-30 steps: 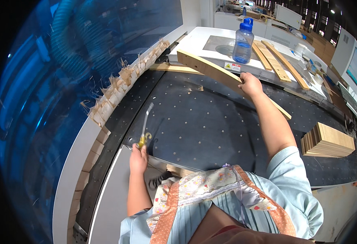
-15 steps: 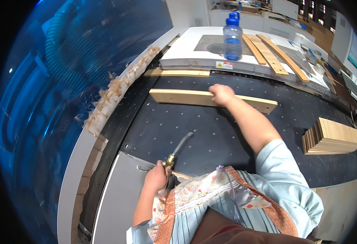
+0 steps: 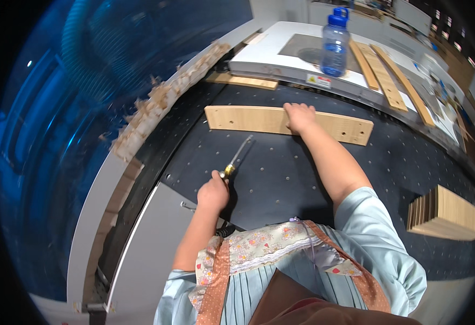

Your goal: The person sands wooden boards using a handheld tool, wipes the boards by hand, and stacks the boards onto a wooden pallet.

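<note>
My right hand (image 3: pixel 301 117) grips the upper edge of a long pale wooden board (image 3: pixel 248 119), its fingers over the top. The board stands tilted on the dark work surface with its broad face toward me, and dark holes show near both ends. In my closed left hand (image 3: pixel 213 194) is an air blow gun (image 3: pixel 230 170) with a brass-coloured body and a thin metal nozzle. Its nozzle tip points up toward the board's lower edge, a little apart from it. My fingers hide the handle.
A stack of short boards (image 3: pixel 447 214) stands at the right of the black dotted table (image 3: pixel 270 189). Beyond are a blue-capped water bottle (image 3: pixel 334 49), several wooden strips (image 3: pixel 381 76) and another strip (image 3: pixel 241 81). A shaving-covered brush edge (image 3: pixel 167 97) and blue plastic curtain (image 3: pixel 113 49) border the left.
The board has tipped so its broad face now shows toward me. My left hand has moved forward with the air blow gun, bringing the nozzle near the board. My view has shifted slightly.
</note>
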`<state>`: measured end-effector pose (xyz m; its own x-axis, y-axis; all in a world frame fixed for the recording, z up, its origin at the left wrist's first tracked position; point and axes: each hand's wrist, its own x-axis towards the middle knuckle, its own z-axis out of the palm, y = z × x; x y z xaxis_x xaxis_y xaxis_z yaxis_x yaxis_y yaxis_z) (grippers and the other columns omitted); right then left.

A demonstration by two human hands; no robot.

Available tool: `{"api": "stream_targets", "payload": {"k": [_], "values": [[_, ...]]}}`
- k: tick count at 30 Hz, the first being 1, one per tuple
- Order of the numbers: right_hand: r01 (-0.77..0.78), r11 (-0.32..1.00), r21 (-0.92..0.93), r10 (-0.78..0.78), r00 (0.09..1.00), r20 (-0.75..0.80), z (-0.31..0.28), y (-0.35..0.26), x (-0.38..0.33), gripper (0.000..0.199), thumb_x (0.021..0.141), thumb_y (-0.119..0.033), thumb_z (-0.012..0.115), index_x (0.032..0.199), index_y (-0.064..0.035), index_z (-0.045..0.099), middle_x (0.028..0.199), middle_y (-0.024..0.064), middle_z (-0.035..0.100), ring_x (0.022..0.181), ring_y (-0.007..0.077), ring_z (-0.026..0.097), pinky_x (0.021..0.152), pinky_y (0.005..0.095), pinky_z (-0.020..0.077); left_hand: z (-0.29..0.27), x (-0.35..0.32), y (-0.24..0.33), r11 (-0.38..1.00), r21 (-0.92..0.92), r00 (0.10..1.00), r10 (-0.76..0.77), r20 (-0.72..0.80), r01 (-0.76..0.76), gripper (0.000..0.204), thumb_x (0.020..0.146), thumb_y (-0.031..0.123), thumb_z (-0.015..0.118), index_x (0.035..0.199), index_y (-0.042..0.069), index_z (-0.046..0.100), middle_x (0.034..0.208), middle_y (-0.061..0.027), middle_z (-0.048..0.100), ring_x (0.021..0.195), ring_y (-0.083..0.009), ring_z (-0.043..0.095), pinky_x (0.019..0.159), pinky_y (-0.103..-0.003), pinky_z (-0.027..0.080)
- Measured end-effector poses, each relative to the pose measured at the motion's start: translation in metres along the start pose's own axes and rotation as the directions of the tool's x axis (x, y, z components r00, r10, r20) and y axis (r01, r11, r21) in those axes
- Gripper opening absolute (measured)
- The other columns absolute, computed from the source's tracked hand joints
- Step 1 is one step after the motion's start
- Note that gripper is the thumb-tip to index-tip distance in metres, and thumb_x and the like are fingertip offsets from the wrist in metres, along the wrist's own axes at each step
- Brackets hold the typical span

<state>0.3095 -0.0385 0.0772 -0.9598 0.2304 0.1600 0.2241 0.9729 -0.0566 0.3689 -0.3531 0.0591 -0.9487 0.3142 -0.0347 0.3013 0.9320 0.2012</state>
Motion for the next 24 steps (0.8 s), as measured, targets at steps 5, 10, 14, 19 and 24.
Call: {"api": "stream_targets", "payload": {"k": [5,10,14,19,24], "values": [[-0.071,0.997,0.022,0.069,0.996,0.05,-0.014,-0.017,-0.006,0.051,0.067,-0.025,0.075,0.109,-0.0148,0.048,0.112,0.0058,0.054,0.112,0.0266,0.046,0.099,0.0523,0.0294,-0.017,0.014,-0.028,0.976,-0.002,0.975,-0.218,-0.04,0.218,0.034,0.09,0.028,0.045,0.104,-0.003,0.041,0.086,-0.0238,0.063,0.083,-0.0388,0.061,0.072,-0.047,0.048],[-0.113,0.994,0.0,0.113,0.993,0.036,-0.013,-0.02,-0.006,0.055,0.066,-0.026,0.076,0.112,-0.0147,0.047,0.115,0.0058,0.051,0.112,0.027,0.044,0.102,0.0531,0.0255,-0.019,0.027,-0.023,0.987,-0.004,0.986,-0.163,-0.043,0.163,0.034,0.089,0.028,0.046,0.104,-0.003,0.042,0.087,-0.024,0.063,0.084,-0.0382,0.061,0.073,-0.046,0.048],[-0.091,0.995,0.028,0.091,0.996,0.022,-0.011,-0.021,-0.005,0.056,0.064,-0.027,0.077,0.11,-0.0146,0.048,0.111,0.0058,0.052,0.111,0.0262,0.045,0.097,0.049,0.0299,-0.015,0.043,-0.029,0.981,-0.016,0.98,-0.192,-0.048,0.191,0.034,0.089,0.028,0.046,0.103,-0.002,0.043,0.091,-0.0236,0.063,0.088,-0.0368,0.061,0.076,-0.045,0.048],[-0.077,0.996,0.044,0.079,0.996,-0.04,-0.005,-0.015,-0.004,0.053,0.06,-0.026,0.078,0.104,-0.0135,0.051,0.106,0.0058,0.055,0.107,0.0259,0.048,0.09,0.0451,0.0332,-0.017,0.059,-0.03,0.982,-0.054,0.979,-0.187,-0.078,0.184,0.036,0.088,0.029,0.047,0.104,-0.003,0.043,0.091,-0.0245,0.062,0.088,-0.0384,0.06,0.077,-0.046,0.047],[-0.06,0.997,0.039,0.063,0.995,-0.08,-0.003,-0.016,-0.004,0.053,0.058,-0.026,0.079,0.102,-0.0119,0.052,0.104,0.0071,0.056,0.105,0.0263,0.049,0.09,0.0444,0.0334,-0.021,0.082,-0.034,0.971,-0.108,0.967,-0.225,-0.122,0.212,0.037,0.089,0.029,0.047,0.104,-0.004,0.043,0.091,-0.0246,0.062,0.088,-0.0389,0.06,0.076,-0.046,0.047]]}}
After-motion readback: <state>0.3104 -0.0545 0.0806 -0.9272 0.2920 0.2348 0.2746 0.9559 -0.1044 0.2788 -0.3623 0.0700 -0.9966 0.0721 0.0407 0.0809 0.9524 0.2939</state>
